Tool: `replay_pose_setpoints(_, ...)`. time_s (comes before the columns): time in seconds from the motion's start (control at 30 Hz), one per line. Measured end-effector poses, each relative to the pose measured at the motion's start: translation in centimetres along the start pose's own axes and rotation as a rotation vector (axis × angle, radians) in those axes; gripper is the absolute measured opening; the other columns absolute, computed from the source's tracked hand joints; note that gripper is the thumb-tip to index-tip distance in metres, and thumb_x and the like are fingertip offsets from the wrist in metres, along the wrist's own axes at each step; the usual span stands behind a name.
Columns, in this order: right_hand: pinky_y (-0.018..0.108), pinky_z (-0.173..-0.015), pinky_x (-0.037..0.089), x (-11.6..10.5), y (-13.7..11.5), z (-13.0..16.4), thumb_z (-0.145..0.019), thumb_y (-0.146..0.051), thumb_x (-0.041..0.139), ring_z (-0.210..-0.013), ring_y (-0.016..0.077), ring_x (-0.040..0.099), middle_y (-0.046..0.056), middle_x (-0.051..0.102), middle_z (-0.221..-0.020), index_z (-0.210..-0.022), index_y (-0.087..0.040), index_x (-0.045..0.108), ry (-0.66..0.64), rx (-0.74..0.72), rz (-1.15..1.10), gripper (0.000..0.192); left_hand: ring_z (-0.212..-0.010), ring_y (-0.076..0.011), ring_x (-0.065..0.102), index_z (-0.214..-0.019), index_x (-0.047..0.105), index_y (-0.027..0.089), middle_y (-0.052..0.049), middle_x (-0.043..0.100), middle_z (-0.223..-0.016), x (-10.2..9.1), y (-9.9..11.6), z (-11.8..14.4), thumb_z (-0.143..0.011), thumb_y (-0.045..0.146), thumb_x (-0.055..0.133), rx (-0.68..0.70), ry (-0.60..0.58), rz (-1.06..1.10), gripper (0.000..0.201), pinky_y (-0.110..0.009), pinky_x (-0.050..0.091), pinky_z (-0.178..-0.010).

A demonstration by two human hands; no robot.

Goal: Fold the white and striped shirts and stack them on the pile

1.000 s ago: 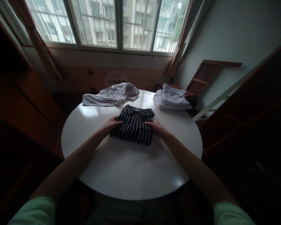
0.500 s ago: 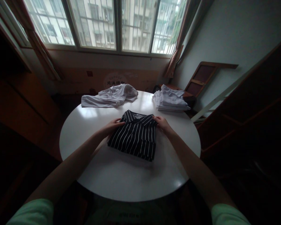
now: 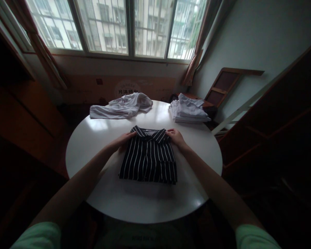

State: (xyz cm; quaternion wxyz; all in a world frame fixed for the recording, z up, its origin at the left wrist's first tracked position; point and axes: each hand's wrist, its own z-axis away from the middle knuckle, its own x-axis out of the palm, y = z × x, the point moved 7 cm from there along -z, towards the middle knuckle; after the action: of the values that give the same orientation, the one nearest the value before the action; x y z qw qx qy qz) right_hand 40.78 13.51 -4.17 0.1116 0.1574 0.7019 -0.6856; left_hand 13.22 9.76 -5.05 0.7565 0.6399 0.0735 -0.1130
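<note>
Striped folded shirt (image 3: 148, 157), left hand (image 3: 122, 141), right hand (image 3: 175, 137) (apparently pinching) collar corners

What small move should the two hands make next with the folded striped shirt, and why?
Probably lift the striped shirt toward the stack of folded white clothes. It already lies folded and square on the table, with the left hand and right hand at its collar corners.

The folded shirt (image 3: 148, 157) is showing black with thin white stripes. The round table (image 3: 98, 138) is gleaming white. The crumpled garment (image 3: 120, 107) and the folded stack (image 3: 188, 111) are looking white. The sleeves (image 3: 38, 237) are showing pale green.
</note>
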Motion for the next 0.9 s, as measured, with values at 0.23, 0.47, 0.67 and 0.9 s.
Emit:
replay_pose_setpoints(0.23, 0.034, -0.082, 0.044, 0.9, -1.4, 0.7, -0.065, -0.031, 0.065, -0.09, 0.0202, 0.06, 0.01, 0.064, -0.097, -0.097, -0.013, 0.056, 0.041, -0.082, 0.11, 0.038, -0.087, -0.0221, 0.057, -0.096, 0.055, 0.013, -0.011, 0.062, -0.094, -0.4, 2.1, -1.1, -0.073, 0.045, 0.052, 0.302, 0.254, -0.337, 0.04, -0.031, 0.041, -0.075)
replay_pose_setpoints(0.47, 0.033, -0.074, 0.048, 1.9, -1.3, 0.9, -0.058, -0.023, 0.065, -0.079, 0.0178, 0.061, 0.006, 0.065, -0.087, -0.088, -0.014, 0.055, -0.106, -0.127, -0.265, 0.032, -0.067, -0.0146, 0.054, -0.08, 0.054, 0.014, -0.003, 0.058, -0.071, 0.1, 0.9, -2.2, -0.069, 0.038, 0.056, 0.293, 0.157, -0.063, 0.027, -0.027, 0.042, -0.062)
replay_pose_setpoints(0.67, 0.036, -0.08, 0.046, 1.6, -1.3, 0.4, -0.06, -0.022, 0.062, -0.084, 0.0189, 0.059, 0.005, 0.062, -0.09, -0.089, -0.017, 0.051, -0.009, -0.155, -0.091, 0.031, -0.063, -0.0129, 0.05, -0.073, 0.048, 0.016, 0.001, 0.052, -0.065, -0.4, 1.1, -1.7, -0.07, 0.024, 0.054, 0.247, 0.289, -0.158, 0.01, -0.026, 0.04, -0.061)
replay_pose_setpoints(0.9, 0.035, -0.077, 0.046, 1.2, -1.1, 0.0, -0.063, -0.025, 0.062, -0.081, 0.0181, 0.06, 0.002, 0.062, -0.083, -0.105, -0.019, 0.048, 0.033, -0.195, -0.004, 0.044, -0.071, -0.0154, 0.054, -0.074, 0.048, 0.017, -0.001, 0.055, -0.071, -1.3, 1.6, -1.4, -0.072, 0.029, 0.055, 0.316, 0.37, -0.268, 0.014, -0.029, 0.042, -0.068)
